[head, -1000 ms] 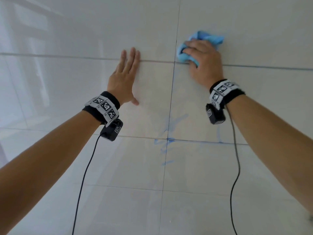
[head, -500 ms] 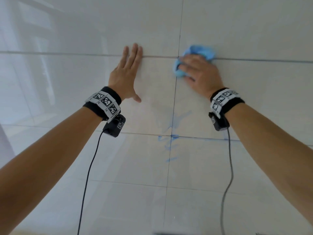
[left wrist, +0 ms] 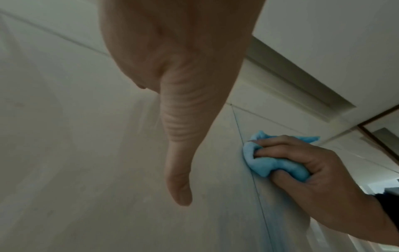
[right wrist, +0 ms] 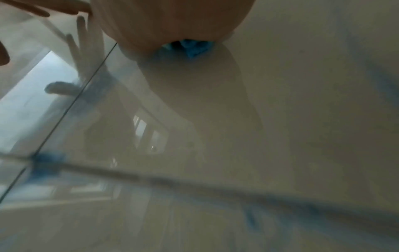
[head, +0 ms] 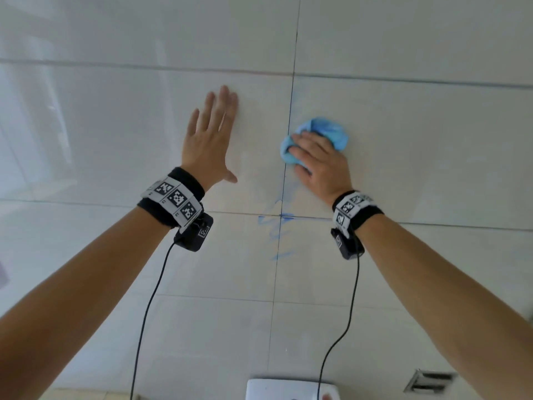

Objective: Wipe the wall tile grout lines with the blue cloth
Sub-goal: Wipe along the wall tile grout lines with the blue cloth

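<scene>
Fingers [left wrist: 278,145] of right hand [head: 320,166] curled round bunched cloth [head: 326,132], pressed beside vertical grout [head: 284,186]; left hand [head: 206,142] flat, splayed on tile. Best kept wad edge riding groove, firm down toward blue smears [head: 275,226].

The left hand [head: 208,145] lies flat on the tiled wall [head: 418,157], left of the vertical grout line [head: 288,145]. The right hand [head: 320,166] is right of that line, with the cloth [head: 323,134] bunched under its fingers and pressed on the wall, the cloth's left edge touching the line. Both hands sit between two horizontal grout lines: the upper horizontal grout line [head: 144,66] well above them, the lower horizontal grout line [head: 432,225] at wrist level. Smears [head: 275,226] lie around the crossing of the lower and vertical lines, below and between the hands. At the near bottom edge, below the right arm, is what may be a fixture [head: 288,389], and right of it a vent [head: 429,381].
</scene>
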Tool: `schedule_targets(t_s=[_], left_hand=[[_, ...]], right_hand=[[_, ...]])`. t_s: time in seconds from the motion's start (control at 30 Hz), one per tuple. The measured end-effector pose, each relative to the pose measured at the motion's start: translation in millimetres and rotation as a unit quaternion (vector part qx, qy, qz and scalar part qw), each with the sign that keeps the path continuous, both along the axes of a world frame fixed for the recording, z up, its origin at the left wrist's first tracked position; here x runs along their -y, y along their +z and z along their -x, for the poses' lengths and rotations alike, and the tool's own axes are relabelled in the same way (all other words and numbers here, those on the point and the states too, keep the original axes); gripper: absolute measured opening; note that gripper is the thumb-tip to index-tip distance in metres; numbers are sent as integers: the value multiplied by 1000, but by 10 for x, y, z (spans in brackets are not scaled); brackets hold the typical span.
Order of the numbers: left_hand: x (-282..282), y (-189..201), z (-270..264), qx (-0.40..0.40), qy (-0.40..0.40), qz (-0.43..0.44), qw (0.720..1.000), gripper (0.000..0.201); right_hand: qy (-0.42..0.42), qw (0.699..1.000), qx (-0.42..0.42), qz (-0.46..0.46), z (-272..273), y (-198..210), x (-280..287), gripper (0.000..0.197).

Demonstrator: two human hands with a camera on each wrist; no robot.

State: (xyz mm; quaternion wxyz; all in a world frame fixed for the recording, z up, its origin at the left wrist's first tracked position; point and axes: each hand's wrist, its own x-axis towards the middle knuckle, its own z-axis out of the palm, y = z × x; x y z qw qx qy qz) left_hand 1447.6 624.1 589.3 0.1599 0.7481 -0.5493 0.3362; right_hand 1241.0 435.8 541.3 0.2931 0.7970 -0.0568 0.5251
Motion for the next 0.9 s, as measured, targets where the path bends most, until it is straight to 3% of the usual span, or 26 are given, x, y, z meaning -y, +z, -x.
schedule_targets(t_s=[0.2, 0.37, 0.5, 0.6, 0.8, 0.9], left_hand=[[-19, -388, -21, 7, 8, -12, 1000, 178], [-65, -414, -81, 31, 14, -20, 999, 178], [-51, -439, -112, 19, -1, -5, 1000, 177], [-47, -455, -132, 13, -12, 0, 1000, 177], [-71, -462, -167, 4, -17, 7, 1000, 178], [-87, -479, -184, -4, -20, 11, 1000, 177]], right_hand=[[6, 999, -36, -28, 42, -505, -30, 26], [-13, 994, -111, 14, 202, -137, -58, 29], [-9, 993, 76, -94, 92, 410, -127, 33], [-8, 989, 117, -87, -129, 383, -141, 29], [12, 996, -90, 2, -341, -777, -162, 27], [19, 991, -133, 28, -332, -836, -146, 25]])
